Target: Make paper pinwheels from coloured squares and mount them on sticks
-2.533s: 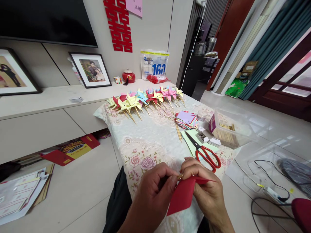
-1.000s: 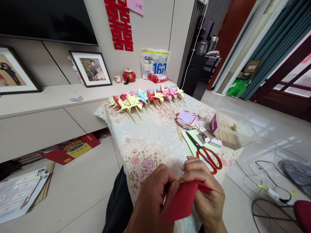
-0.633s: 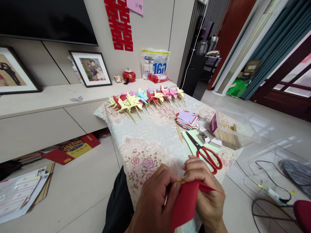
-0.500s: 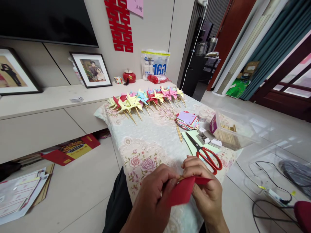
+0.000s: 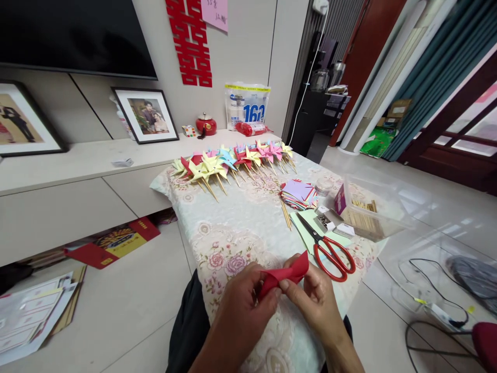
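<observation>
A sheet of red paper (image 5: 285, 273), bent and partly folded, is between my two hands above the near edge of the table. The fingers of my left hand (image 5: 248, 295) are closed on its left side. My right hand (image 5: 312, 292) pinches the right side, with the thumb pressed on the front of the paper. Just beyond my right hand lie scissors (image 5: 330, 254) with red handles, resting partly on light green paper (image 5: 305, 228). Whether a pin or stick is behind the red paper is hidden.
Several finished paper pinwheels (image 5: 212, 168) on sticks lie along the table's far side. A stack of coloured paper (image 5: 298, 192), loose sticks (image 5: 286, 215), a small open box (image 5: 325, 221) of metal pieces and a clear plastic bin (image 5: 380, 207) holding sticks stand at the right.
The red paper has turned in my hands and its upper edge now points up to the right. My right hand has shifted slightly left, its thumb now in front of the paper.
</observation>
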Demonstrator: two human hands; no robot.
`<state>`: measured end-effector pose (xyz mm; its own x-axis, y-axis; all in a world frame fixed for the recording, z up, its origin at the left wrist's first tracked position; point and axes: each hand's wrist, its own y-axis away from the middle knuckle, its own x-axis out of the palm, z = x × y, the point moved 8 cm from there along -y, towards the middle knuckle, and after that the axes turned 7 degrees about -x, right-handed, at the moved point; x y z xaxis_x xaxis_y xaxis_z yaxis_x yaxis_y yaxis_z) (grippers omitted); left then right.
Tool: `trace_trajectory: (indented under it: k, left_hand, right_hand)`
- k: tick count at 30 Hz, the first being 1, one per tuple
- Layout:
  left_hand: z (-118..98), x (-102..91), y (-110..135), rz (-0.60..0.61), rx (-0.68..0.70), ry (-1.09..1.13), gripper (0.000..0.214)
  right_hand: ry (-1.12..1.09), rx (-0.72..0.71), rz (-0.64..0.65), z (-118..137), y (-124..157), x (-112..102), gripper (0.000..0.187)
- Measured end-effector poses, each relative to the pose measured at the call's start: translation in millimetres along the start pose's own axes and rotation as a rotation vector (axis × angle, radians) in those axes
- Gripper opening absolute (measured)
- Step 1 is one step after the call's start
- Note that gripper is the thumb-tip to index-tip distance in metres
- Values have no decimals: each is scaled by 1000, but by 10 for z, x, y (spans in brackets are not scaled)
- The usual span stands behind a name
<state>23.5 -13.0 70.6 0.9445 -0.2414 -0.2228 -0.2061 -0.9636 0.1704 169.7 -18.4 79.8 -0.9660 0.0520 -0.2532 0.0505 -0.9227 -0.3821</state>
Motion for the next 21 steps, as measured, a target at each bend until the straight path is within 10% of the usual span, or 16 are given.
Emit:
trace_trajectory:
  k: [17,21]
  left_hand:
    - [301,-61,-560,4,-211,626,20]
    - [292,-107,-842,-43,-208,772,25]
  right_hand:
    - [-149,144,221,-259,-670,247,17]
    - [-216,80,-77,-476,-1005,52,38]
